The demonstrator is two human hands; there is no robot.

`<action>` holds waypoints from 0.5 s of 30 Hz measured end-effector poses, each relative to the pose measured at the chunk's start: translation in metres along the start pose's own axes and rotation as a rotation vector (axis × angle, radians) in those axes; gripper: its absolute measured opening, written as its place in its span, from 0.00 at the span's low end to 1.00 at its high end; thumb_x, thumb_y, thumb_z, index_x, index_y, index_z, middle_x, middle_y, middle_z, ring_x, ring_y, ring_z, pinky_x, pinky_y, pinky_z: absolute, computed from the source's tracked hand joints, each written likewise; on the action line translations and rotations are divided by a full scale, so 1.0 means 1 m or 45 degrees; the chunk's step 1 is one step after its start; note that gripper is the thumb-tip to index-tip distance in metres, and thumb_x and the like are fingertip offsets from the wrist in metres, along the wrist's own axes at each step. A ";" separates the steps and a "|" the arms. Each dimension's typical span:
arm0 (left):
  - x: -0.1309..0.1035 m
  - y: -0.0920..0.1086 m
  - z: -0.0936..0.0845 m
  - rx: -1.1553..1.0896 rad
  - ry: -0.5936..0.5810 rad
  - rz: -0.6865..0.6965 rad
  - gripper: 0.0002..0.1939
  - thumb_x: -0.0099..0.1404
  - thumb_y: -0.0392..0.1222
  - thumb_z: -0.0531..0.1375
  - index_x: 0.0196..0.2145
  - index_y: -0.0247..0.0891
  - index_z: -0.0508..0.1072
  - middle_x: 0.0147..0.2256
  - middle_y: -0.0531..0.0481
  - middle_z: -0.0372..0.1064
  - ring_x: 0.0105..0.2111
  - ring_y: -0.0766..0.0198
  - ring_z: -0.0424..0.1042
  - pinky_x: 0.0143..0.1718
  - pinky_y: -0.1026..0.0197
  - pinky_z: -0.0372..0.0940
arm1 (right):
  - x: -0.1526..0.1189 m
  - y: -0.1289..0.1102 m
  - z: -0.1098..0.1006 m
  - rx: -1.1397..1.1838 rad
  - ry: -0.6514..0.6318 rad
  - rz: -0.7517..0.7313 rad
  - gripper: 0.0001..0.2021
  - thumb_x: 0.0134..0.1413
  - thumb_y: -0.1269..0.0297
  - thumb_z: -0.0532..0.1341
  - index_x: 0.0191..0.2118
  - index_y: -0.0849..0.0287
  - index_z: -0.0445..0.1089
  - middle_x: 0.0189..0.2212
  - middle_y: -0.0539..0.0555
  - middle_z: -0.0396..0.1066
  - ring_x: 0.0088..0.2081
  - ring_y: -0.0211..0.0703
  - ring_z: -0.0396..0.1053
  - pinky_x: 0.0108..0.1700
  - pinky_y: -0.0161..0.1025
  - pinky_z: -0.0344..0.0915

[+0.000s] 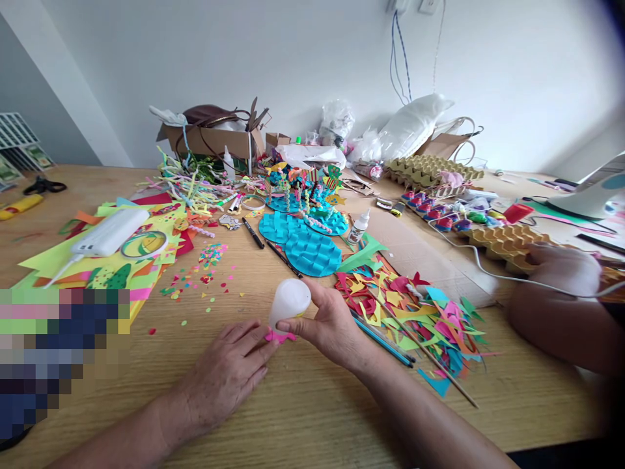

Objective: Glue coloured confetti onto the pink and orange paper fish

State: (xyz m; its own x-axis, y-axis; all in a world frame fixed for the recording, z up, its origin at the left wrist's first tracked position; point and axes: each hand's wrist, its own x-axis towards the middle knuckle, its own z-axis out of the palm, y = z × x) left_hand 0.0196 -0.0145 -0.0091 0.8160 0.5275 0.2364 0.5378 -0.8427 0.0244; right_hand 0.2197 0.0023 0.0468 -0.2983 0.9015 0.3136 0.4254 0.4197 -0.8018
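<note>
Bottle [288,305] in curled right grip [334,329], flat left grip [227,365] touching paper [284,337]

A white bottle [289,301] is held tilted, base up, in the right hand [334,324]; pink paper [282,337] is touched by the left hand [227,365].

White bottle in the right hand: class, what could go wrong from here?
The bottle is held base-up at the pink piece; anything coming out might smear the left hand close beside it. The bottle also hides part of the pink piece, so a slip there could go unnoticed. The right hand is near loose paper scraps and could brush some aside.
</note>
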 end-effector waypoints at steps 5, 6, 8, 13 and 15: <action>0.001 0.001 -0.002 -0.003 -0.019 0.000 0.21 0.61 0.34 0.53 0.52 0.39 0.61 0.47 0.49 0.65 0.49 0.55 0.60 0.47 0.49 0.61 | 0.000 -0.001 0.000 -0.021 0.004 -0.014 0.12 0.41 0.58 0.64 0.27 0.60 0.64 0.24 0.47 0.64 0.27 0.37 0.62 0.30 0.32 0.57; 0.002 0.001 -0.002 0.000 -0.021 0.000 0.21 0.60 0.34 0.53 0.52 0.39 0.61 0.47 0.49 0.65 0.49 0.54 0.60 0.47 0.49 0.62 | 0.000 -0.001 0.000 -0.021 0.003 -0.010 0.12 0.41 0.58 0.64 0.27 0.60 0.64 0.24 0.47 0.64 0.27 0.37 0.63 0.30 0.32 0.57; 0.003 0.001 -0.003 0.006 -0.021 0.000 0.21 0.60 0.33 0.54 0.52 0.39 0.61 0.47 0.48 0.66 0.48 0.54 0.61 0.47 0.48 0.62 | 0.000 -0.001 0.000 -0.026 -0.001 0.001 0.12 0.41 0.57 0.64 0.28 0.60 0.65 0.24 0.47 0.65 0.28 0.38 0.63 0.30 0.32 0.58; 0.003 0.001 -0.004 0.010 -0.028 0.002 0.21 0.59 0.33 0.55 0.51 0.38 0.62 0.47 0.48 0.66 0.48 0.54 0.62 0.47 0.48 0.62 | 0.000 -0.001 0.000 -0.025 -0.009 0.007 0.12 0.42 0.57 0.64 0.29 0.60 0.65 0.25 0.48 0.66 0.29 0.38 0.64 0.31 0.32 0.58; 0.003 0.001 -0.003 0.010 -0.023 0.003 0.21 0.59 0.33 0.55 0.51 0.38 0.62 0.47 0.48 0.66 0.48 0.54 0.62 0.47 0.48 0.63 | 0.000 0.000 0.000 -0.026 0.001 -0.002 0.12 0.42 0.58 0.64 0.29 0.60 0.65 0.25 0.48 0.65 0.28 0.38 0.63 0.31 0.32 0.57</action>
State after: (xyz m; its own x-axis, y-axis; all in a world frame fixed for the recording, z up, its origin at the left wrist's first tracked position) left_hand 0.0219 -0.0144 -0.0053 0.8208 0.5276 0.2190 0.5376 -0.8430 0.0163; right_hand 0.2193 0.0023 0.0469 -0.2981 0.9009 0.3154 0.4425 0.4232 -0.7906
